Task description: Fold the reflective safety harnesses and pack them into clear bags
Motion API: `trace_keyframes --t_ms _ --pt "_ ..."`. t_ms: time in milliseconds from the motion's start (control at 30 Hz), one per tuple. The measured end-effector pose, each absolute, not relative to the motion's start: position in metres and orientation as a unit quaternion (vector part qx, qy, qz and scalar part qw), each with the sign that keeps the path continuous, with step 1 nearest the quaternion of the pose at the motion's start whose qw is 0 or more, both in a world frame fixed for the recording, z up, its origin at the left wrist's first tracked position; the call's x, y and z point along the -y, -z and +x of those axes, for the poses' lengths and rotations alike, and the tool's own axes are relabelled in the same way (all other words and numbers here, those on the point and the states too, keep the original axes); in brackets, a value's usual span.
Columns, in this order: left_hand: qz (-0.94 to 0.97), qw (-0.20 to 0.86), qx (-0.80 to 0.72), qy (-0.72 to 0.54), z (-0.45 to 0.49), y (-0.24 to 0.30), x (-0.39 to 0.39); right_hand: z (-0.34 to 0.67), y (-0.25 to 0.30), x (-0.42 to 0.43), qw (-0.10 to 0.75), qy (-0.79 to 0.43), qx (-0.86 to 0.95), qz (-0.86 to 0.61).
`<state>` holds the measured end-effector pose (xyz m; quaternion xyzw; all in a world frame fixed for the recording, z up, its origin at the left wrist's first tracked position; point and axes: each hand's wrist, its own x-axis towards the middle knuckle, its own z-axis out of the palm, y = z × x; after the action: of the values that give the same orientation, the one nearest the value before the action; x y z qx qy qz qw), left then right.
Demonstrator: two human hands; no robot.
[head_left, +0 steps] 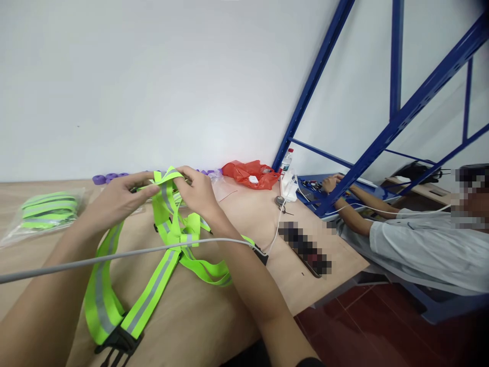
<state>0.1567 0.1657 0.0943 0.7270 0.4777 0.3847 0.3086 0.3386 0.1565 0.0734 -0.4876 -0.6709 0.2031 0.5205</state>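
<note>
in the centre left of the frame, the left hand [126, 196] and the right hand [196, 191] both grasp the strap harness [173, 240], pinching the upper end of one band between thumbs and fingers. the harness is bright yellow-green with grey stripes down its middle; its top is raised off the desk [342, 260], while the lower loops spread toward the bottom left, where a black buckle [120, 340] joins two straps. a grey cable [126, 256] crosses in front of the harness and both forearms.

at the left edge, a clear packet [49, 210] holds folded straps of the same colour. purple rolls [105, 178] line the back of the desk, partly hidden behind the hands. near the centre lies a red plastic bag [250, 173], with a bottle [286, 160] just beside it, to the right. a phone-like item, its face blurred out, lies right of centre.

a blue metal frame [395, 61] fills the upper right; beneath it, a co-worker in a white shirt [420, 237] sits with both arms stretched forward.
</note>
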Motion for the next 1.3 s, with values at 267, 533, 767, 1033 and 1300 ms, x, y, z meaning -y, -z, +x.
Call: trace_keyframes --t_ms 267,533,767,1033,1300 --pt "0.743 0.23 -0.505 -0.374 0.161 -0.096 -0.162 0.346 -0.075 -0.154 0.49 -0.211 0.687 -0.493" --pt "0.739 0.307 -0.484 -0.355 0.161 -0.1 -0.159 0.345 -0.074 -0.157 0.491 -0.314 0.674 -0.454" --pt "0.643 0.5 -0.408 -0.411 0.161 -0.095 -0.161 0.345 -0.072 -0.157 0.49 -0.396 0.664 -0.404" --pt "0.538 0.646 -0.307 -0.445 0.154 -0.113 -0.158 0.35 -0.071 -0.149 0.269 -0.428 0.761 -0.406" --pt "0.515 0.553 -0.283 -0.59 0.151 -0.119 -0.154 0.36 -0.08 -0.145 0.305 -0.329 0.786 -0.425"
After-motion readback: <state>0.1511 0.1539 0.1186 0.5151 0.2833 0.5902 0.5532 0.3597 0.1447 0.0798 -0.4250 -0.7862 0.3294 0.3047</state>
